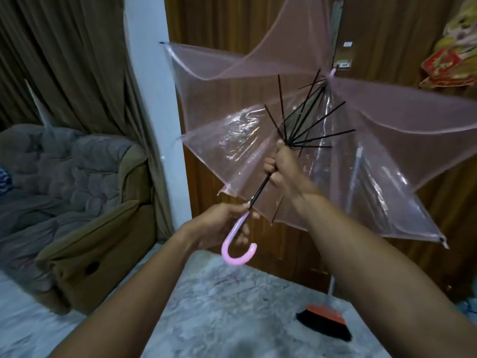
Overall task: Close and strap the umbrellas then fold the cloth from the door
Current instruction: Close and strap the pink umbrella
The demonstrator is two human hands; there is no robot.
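A clear pink umbrella (232, 140) is held up in front of me, its canopy partly spread and its black ribs fanned out. My left hand (224, 223) grips the top of the pink hooked handle (236, 250). Higher up the black shaft, my right hand (280, 166) is curled round the runner where the ribs meet. The canopy reaches from the white pillar to the right edge and hides much of the wooden door (387, 34) behind it. No cloth on the door can be made out.
A brown and grey sofa (77, 189) stands at the left under brown curtains (64, 60). A white pillar (152, 86) sits between sofa and door. A broom (325, 319) with an orange head leans at the door's foot. Colourful items (451, 52) hang at the right edge.
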